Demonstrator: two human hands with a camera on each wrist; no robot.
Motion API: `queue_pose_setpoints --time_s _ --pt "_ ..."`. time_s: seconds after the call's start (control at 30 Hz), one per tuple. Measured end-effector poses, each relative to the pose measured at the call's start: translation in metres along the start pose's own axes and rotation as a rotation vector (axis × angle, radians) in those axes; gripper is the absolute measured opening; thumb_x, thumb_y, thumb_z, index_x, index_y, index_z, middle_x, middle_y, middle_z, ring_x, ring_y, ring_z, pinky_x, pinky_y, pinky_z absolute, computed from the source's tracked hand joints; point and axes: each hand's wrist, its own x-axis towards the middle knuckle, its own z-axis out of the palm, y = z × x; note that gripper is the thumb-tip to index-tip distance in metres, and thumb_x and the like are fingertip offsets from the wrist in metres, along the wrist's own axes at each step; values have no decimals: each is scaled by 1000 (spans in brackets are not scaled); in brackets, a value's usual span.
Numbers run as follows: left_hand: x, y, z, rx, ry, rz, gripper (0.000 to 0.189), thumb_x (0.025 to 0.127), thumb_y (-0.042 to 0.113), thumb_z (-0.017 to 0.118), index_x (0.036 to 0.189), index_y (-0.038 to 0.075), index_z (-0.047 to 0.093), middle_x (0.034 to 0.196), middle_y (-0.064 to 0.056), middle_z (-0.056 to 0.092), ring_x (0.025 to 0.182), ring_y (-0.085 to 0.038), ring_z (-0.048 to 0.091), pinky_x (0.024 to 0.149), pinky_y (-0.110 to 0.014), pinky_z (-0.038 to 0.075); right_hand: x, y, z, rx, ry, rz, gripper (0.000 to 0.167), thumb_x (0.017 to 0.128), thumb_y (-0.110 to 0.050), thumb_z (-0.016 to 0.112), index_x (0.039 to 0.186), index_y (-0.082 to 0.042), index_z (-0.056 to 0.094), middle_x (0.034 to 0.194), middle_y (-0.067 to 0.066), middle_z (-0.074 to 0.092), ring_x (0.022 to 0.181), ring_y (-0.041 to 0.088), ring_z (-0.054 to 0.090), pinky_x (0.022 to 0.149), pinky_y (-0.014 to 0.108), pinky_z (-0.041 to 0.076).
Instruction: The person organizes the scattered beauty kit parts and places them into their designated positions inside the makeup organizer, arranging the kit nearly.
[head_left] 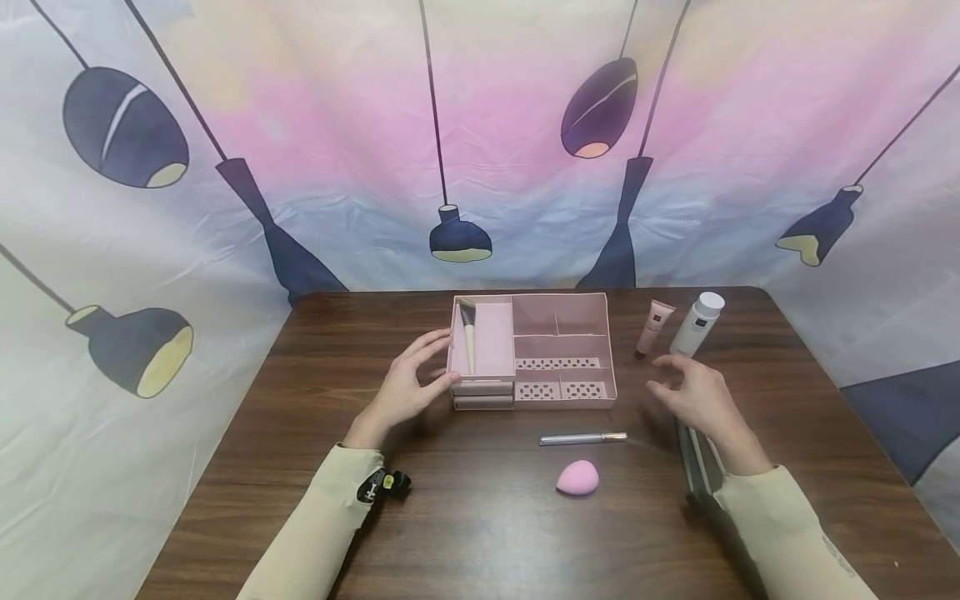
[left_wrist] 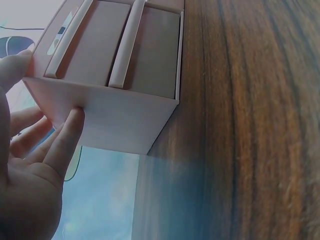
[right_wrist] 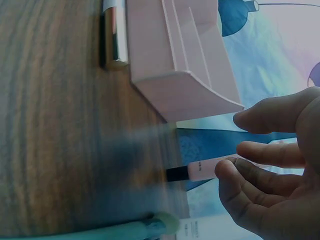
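Note:
A pink cosmetics organizer [head_left: 564, 403] stands on the table, with two drawers [left_wrist: 97, 37] at its front left. My left hand [head_left: 405, 387] is at its left side, fingertips touching the side wall and thumb at the top front corner. A makeup brush [head_left: 469, 333] with a pale handle lies in the organizer's top left tray. My right hand [head_left: 701, 400] hovers right of the organizer, its fingers loosely bent around nothing. Just beyond that hand stand a pink tube [head_left: 656, 325] on its dark cap and a white bottle [head_left: 697, 323].
A slim silver stick [head_left: 577, 439] with a gold end lies before the organizer. Nearer the front is a pink makeup sponge [head_left: 578, 478]. A green-handled brush [right_wrist: 120, 231] lies under my right wrist. A patterned cloth [head_left: 390, 150] hangs behind the table [head_left: 480, 550].

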Motion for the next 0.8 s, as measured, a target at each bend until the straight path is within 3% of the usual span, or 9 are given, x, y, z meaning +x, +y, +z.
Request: queue_pose_setpoints --time_s 0.13,0.27,0.4,0.53,0.7,0.8 --pt "0 3 0 -13 4 19 54 83 -2 73 132 -11 53 141 -27 46 129 -42 45 91 -60 55 -2 4 1 -13 -18 22 40 86 -24 69 120 -5 62 87 11 73 75 24 66 67 42 54" --pt "0 -14 2 -27 1 -6 55 84 1 74 135 -4 54 144 -19 46 131 -36 46 92 -55 56 -3 7 1 -28 -23 30 42 85 -25 70 121 -4 62 90 14 74 81 29 68 70 46 55" --pt "-1 -20 1 -25 -5 -26 56 84 4 76 135 0 55 145 -12 46 130 -30 48 92 -47 58 -5 10 1 -34 -26 31 44 84 -25 71 121 -3 61 89 15 74 79 28 68 63 38 54" --pt "-1 -15 1 -28 -4 -8 55 84 2 74 134 -4 54 145 -18 45 129 -36 48 91 -50 58 -7 14 0 -31 -38 47 46 85 -24 71 122 0 60 92 19 73 80 29 69 58 33 54" --pt "1 2 0 -28 -1 15 53 83 -3 73 132 -11 53 141 -28 45 128 -44 46 90 -57 56 -10 17 -2 -34 -72 81 49 86 -26 70 126 0 58 98 23 71 84 31 68 55 29 54" --pt "1 -3 0 4 -6 24 53 84 0 73 132 -11 53 141 -27 45 129 -39 47 89 -54 57 -11 19 -3 -46 -78 97 51 85 -27 70 127 -1 57 98 22 70 80 27 66 55 29 52"
